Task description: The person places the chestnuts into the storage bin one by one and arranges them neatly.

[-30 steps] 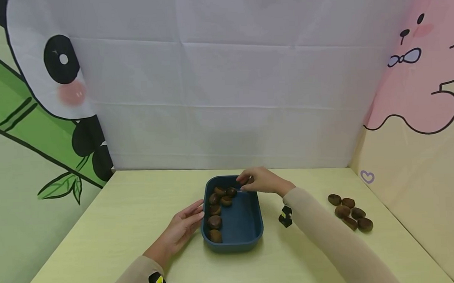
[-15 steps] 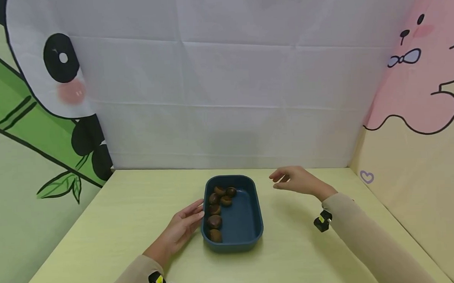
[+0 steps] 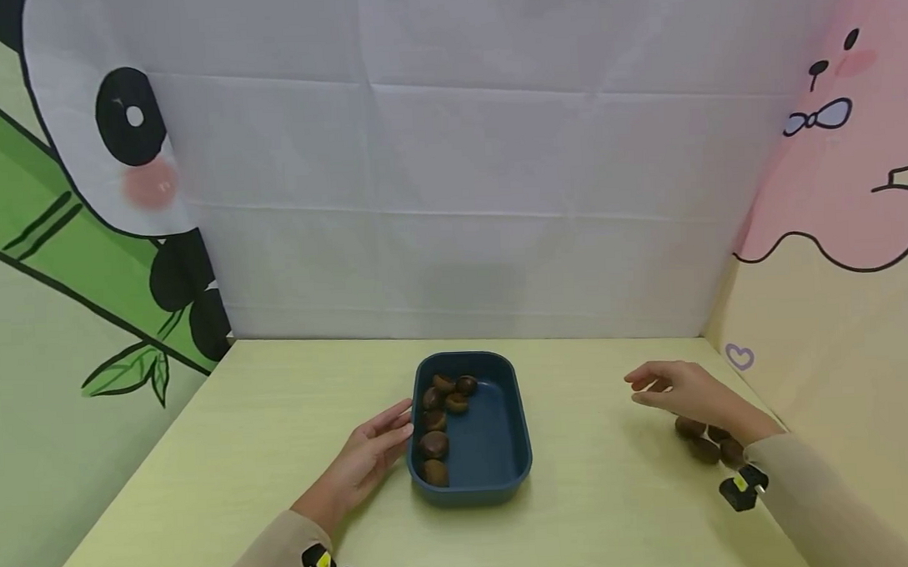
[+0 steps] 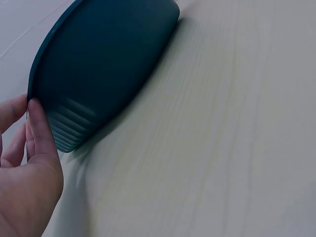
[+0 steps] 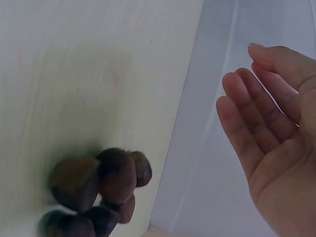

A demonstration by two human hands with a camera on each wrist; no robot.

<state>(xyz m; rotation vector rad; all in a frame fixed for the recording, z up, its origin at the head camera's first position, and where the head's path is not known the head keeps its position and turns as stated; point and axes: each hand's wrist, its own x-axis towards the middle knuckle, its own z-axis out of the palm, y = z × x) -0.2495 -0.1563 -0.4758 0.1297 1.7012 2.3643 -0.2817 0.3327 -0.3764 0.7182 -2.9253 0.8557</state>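
A dark blue rectangular box (image 3: 497, 432) stands on the table, with several brown chestnuts (image 3: 433, 444) along its left side and far left corner. My left hand (image 3: 370, 457) rests its extended fingers against the box's left wall; in the left wrist view, the fingertips (image 4: 37, 111) touch the rim. Off to the right, my right hand (image 3: 683, 392) hovers over the table with loosely bent fingers and nothing in them. Below it lies a cluster of chestnuts (image 3: 705, 451), partly hidden by the hand and wrist. The right wrist view shows that cluster (image 5: 116, 175) and the bare palm (image 5: 281, 163).
The pale yellow table (image 3: 580, 446) ends at a white cloth backdrop (image 3: 458, 191). Side panels with a panda drawing (image 3: 133, 119) and a pink animal drawing (image 3: 855, 161) flank it. Each wrist wears a small black device (image 3: 742, 486).
My right hand has left the box's far right corner, letting go of a chestnut there or moving away empty, and has travelled right to the loose chestnuts. My left hand stays at the box.
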